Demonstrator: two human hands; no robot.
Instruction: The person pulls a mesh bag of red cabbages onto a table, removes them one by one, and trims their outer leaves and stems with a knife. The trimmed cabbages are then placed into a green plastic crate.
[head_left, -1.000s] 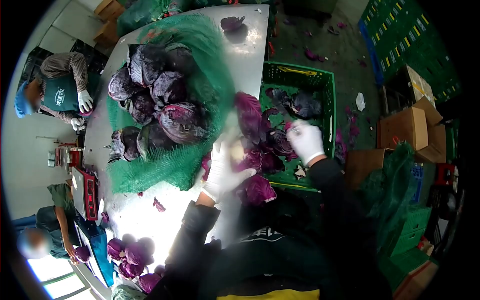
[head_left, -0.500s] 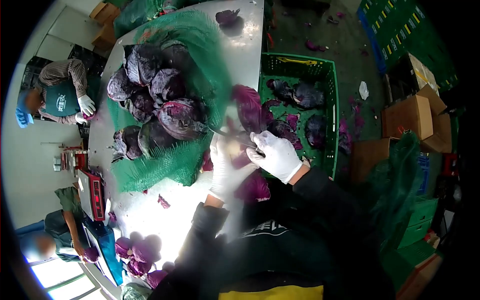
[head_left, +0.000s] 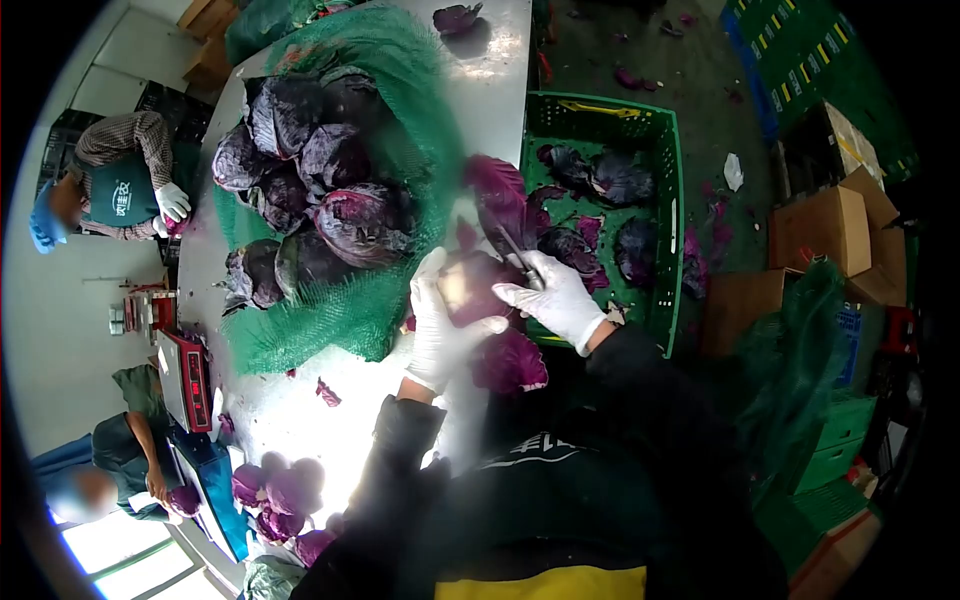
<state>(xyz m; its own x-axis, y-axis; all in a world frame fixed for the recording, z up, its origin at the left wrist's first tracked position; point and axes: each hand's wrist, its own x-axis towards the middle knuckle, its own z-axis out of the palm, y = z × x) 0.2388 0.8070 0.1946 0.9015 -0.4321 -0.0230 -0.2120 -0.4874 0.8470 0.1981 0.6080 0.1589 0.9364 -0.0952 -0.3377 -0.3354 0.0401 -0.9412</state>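
Between my gloved hands is a red cabbage [head_left: 478,285] with a pale cut base, somewhat blurred. My left hand [head_left: 438,325] cups its left and lower side, thumb stretched out. My right hand [head_left: 562,302] is closed around a knife [head_left: 515,248] at the cabbage's right side. Loose purple leaves lie above [head_left: 497,195] and below [head_left: 511,360] the cabbage. To the left, several dark cabbages [head_left: 362,225] rest on green netting [head_left: 310,335].
A green crate [head_left: 672,210] with dark leaves stands right of the metal table [head_left: 500,90]. Trimmed cabbages [head_left: 285,490] lie at the lower left near a red scale [head_left: 188,380]. Two people work on the left. Cardboard boxes [head_left: 815,235] stand at the right.
The knife has swung from across the cabbage's base to its right side. My left hand has opened out around the cabbage, which now shows more fully.
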